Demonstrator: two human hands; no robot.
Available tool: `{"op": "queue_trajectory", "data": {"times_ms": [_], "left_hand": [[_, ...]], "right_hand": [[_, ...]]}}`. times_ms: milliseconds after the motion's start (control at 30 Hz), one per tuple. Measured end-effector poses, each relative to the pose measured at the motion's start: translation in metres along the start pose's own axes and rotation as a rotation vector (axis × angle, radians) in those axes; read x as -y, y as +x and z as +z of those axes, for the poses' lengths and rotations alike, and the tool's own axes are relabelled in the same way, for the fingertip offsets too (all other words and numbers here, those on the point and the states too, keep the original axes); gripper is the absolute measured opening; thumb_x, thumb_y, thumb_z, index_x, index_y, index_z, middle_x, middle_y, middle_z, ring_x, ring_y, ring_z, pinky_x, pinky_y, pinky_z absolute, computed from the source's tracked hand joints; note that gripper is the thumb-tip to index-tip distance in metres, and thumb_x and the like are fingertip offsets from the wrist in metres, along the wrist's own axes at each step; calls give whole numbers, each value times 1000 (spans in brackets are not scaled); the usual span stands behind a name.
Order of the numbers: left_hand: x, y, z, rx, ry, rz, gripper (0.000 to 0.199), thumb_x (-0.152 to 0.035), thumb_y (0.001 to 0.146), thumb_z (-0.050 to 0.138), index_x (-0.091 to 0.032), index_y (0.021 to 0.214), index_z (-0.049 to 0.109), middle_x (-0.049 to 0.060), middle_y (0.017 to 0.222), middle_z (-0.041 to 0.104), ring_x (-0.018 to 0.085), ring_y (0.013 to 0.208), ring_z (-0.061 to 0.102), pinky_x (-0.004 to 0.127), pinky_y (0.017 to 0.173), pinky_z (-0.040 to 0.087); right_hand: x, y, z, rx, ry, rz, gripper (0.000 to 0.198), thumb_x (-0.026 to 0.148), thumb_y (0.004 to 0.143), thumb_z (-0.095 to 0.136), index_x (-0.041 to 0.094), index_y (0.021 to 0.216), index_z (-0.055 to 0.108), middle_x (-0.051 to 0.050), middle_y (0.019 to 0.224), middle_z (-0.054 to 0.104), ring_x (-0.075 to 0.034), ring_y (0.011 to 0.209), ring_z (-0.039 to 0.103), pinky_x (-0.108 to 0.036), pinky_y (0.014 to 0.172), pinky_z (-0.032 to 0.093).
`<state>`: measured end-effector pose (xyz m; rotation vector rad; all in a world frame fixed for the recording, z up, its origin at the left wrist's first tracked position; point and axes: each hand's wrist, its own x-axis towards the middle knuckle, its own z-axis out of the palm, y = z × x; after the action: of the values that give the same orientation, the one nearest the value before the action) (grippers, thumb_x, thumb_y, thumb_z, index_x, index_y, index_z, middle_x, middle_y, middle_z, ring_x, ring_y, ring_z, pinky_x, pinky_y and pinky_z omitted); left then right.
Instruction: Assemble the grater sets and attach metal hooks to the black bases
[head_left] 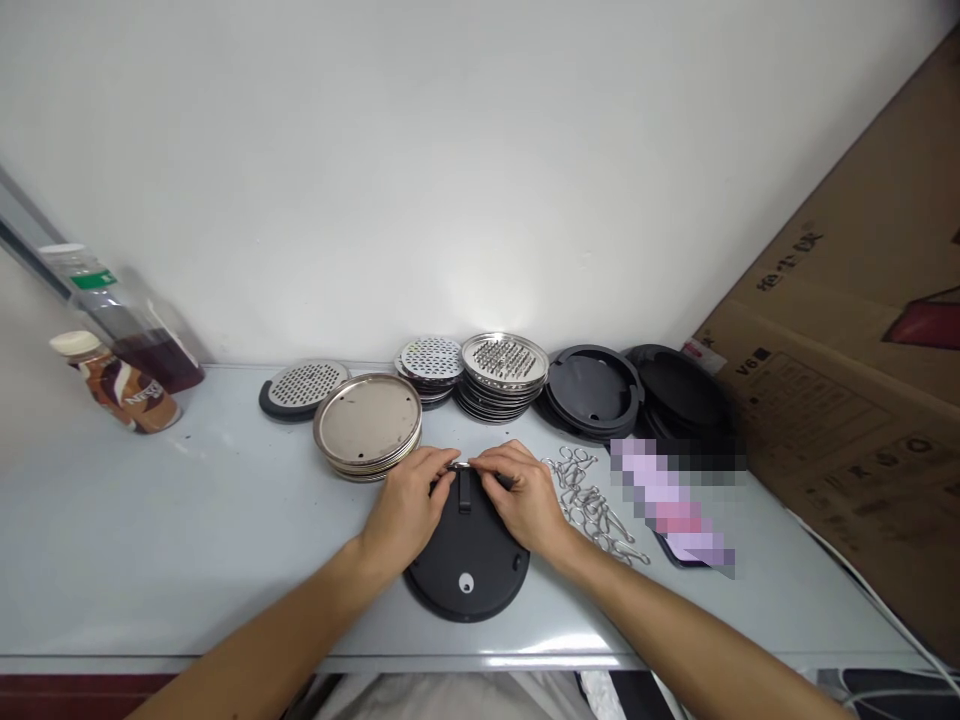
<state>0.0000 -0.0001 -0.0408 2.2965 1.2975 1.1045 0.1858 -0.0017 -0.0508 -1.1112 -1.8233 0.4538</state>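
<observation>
A round black plastic disc [465, 565] lies on the table in front of me, with a narrow raised tab at its top and a pale spot near its lower edge. Both hands meet at its far edge around a small shiny wire hook [463, 464], mostly covered by fingers. My left hand [409, 505] is closed, fingertips and thumb pinching the hook's left side against the disc rim. From the other side, my right hand [525, 500] pinches the hook too, its fingers curled over the rim. Loose wire hooks [592, 505] lie scattered beside my right hand.
Plain metal discs [367, 420] are stacked at left. Behind stand perforated grater discs [431, 358], coarser graters [504, 360] and black rings [592, 388]. Two bottles [116, 385] stand far left. A blurred phone-like object [675, 510] and a cardboard box [840, 400] are at right.
</observation>
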Motion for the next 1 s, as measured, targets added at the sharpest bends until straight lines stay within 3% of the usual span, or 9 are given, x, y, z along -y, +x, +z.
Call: {"op": "queue_trajectory", "data": {"times_ms": [433,1000], "left_hand": [[4,-5,-5,100,86,121,34,-5,93,49,-16,122,64,7,110,70,21,101,62,39,96,51],[7,-3,-2,136,50,174,33,-1,92,49,-16,111,70,7,106,70,20,97,62,38,91,54]], "right_hand": [[-2,3,2,9,1,-43,28,2,81,58,22,89,76,-4,82,70,-21,83,58,-36,76,49],[-4,2,5,14,-53,-62,24,1,77,57,20,80,71,-4,79,66,-20,79,59,-34,74,49]]}}
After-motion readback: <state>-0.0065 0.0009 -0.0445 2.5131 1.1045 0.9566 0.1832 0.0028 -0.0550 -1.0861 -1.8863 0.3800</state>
